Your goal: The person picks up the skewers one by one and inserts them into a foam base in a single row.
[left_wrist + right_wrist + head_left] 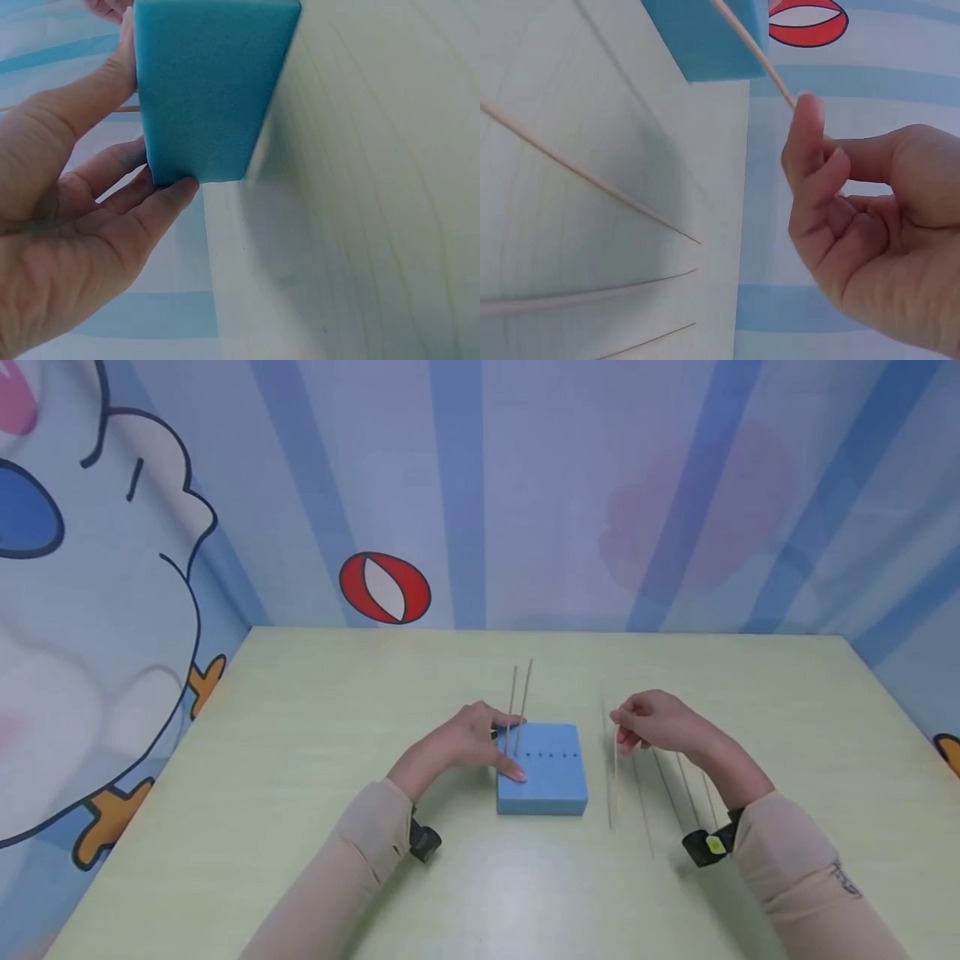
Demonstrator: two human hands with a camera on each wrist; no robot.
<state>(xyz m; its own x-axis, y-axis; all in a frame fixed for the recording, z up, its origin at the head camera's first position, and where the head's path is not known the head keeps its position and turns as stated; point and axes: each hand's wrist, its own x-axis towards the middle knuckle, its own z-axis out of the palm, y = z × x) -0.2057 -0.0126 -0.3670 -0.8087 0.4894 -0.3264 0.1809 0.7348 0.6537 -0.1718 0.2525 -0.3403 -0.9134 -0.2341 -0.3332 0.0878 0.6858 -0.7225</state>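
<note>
A light blue foam block (551, 789) lies on the table with a row of small dark holes across its top. My left hand (467, 739) holds its left end, thumb over the top and fingers at the far edge. Two thin wooden sticks (527, 687) stand upright in the block between that thumb and fingers. To the right of the block, my right hand (663, 722) pinches another thin wooden stick (754, 49) between thumb and fingertips. It points down toward the tabletop in the head view.
Several more thin sticks (643, 806) lie spread on the pale table (300, 843), under and beside my right forearm. Behind the table hangs a blue striped backdrop (525, 485) with cartoon drawings. A dark wrist camera (705, 847) sits at my right cuff.
</note>
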